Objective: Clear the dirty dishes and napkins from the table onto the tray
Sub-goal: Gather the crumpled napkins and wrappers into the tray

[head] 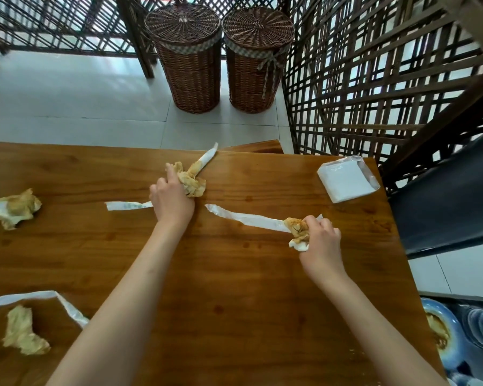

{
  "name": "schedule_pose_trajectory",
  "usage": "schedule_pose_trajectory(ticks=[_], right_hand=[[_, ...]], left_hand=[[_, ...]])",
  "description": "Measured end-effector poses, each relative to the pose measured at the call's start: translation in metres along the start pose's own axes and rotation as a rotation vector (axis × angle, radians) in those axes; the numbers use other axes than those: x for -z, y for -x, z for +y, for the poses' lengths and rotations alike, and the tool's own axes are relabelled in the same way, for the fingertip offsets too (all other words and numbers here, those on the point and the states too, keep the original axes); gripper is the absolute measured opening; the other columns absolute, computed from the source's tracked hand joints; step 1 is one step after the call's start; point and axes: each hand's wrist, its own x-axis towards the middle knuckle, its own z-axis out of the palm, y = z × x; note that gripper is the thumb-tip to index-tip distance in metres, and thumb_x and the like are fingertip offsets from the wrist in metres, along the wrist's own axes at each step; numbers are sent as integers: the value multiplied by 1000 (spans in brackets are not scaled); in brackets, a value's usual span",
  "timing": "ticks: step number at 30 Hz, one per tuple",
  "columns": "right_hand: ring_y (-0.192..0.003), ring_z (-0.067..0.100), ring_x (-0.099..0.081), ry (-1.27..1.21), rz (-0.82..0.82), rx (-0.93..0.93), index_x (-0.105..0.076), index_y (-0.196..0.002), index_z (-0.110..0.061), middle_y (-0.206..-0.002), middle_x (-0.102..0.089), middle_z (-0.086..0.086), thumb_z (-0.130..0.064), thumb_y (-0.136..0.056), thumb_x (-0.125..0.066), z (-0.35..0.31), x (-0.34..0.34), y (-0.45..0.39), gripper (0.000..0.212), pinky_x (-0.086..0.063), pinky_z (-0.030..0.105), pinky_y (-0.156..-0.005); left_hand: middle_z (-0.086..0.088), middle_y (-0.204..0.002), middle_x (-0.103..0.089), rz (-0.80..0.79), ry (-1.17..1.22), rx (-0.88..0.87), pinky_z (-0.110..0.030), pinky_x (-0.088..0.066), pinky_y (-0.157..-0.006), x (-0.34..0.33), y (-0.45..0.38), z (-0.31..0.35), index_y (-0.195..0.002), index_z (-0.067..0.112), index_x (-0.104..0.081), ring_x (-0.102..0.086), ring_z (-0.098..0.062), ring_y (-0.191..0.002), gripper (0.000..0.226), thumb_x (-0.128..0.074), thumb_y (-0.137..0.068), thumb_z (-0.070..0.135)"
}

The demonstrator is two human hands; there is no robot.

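Note:
My left hand [171, 196] grips a crumpled, stained napkin [192, 181] near the far middle of the wooden table [234, 302], with a white wrapper strip [209, 155] poking out beyond it. My right hand [321, 240] pinches another stained napkin wad [297, 227] together with a long white wrapper strip [248, 218]. A short strip [127, 205] lies left of my left hand. Two more soiled napkins lie at the left edge [13, 208] and at the near left [23, 331], beside a curved strip [67, 306]. The tray [457, 300] with dirty blue dishes [441, 330] shows at lower right.
A pack of clean white napkins [347, 181] sits at the table's far right corner. Two lidded wicker baskets [188, 57] [255, 58] stand on the tiled floor beyond. A dark lattice screen [374, 79] and a dark chair [446, 201] flank the right side.

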Motion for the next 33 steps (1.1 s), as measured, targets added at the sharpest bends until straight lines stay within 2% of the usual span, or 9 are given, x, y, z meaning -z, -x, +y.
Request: schedule_pose_trajectory(ticks=[4,10,14,16,19,22,26,29,33], right_hand=[[-114,25,-36,18,-30,0,-51,-120,-16,-125,-46,9,-1,-83,-62,-1,-2,1,41,-36,25,-81],[-111,25,-37,31,-51,-25,-51,-122,-17,-124,-46,8,-2,-84,-60,2,-4,9,41,-38,28,-83],[-113,25,-36,25,-51,-38,-49,-125,-17,-126,-45,8,-1,-84,-60,3,1,19,46,-39,28,-85],[-116,25,-36,13,-40,-50,-49,-127,-17,-128,-45,8,-1,-83,-62,4,5,28,48,-41,29,-87],[-120,25,-34,-11,-12,-71,-46,-132,-18,-131,-44,7,0,-83,-63,9,12,44,54,-43,32,-91],[-119,23,-35,-37,20,-76,-48,-129,-19,-130,-44,6,-1,-83,-63,20,22,65,52,-45,33,-92],[-120,23,-35,-59,35,-80,-46,-133,-18,-130,-44,5,-5,-85,-64,43,43,100,52,-44,32,-94],[-117,22,-37,-91,44,-57,-46,-132,-16,-127,-45,6,-4,-85,-62,64,62,126,50,-41,29,-89],[-109,24,-42,-128,41,10,-52,-124,-11,-117,-49,8,0,-83,-62,100,89,160,43,-36,27,-83]], left_hand=[[-18,-119,-45,2,-55,25,-39,-40,-93,-4,-2,-1,-137,16,-43,-43,-33,-106,46,-52,-92,17],[-14,-114,-54,53,-36,-69,-34,-41,-83,-3,7,-1,-116,11,-58,-49,-30,-100,30,-60,-88,20],[-9,-89,-63,57,119,-155,-31,-42,-68,1,25,-4,-91,10,-57,-59,-28,-82,14,-67,-81,14],[-6,-80,-61,56,213,-167,-30,-39,-62,4,43,-4,-83,13,-49,-59,-27,-76,21,-69,-79,10],[-7,-88,-63,1,331,-129,-35,-46,-63,9,76,-1,-103,12,-47,-60,-28,-82,33,-67,-78,3],[-5,-100,-66,-64,448,-71,-44,-54,-74,19,116,3,-123,18,-45,-62,-27,-90,52,-64,-79,-1],[-2,-105,-68,-89,490,-95,-41,-52,-83,32,172,19,-127,18,-53,-62,-22,-96,53,-65,-78,0],[2,-104,-67,-106,555,-94,-41,-54,-80,39,211,42,-128,19,-54,-62,-20,-95,53,-69,-80,4],[11,-101,-67,-117,676,-96,-31,-52,-82,40,273,88,-124,25,-58,-61,-12,-95,50,-66,-79,5]])
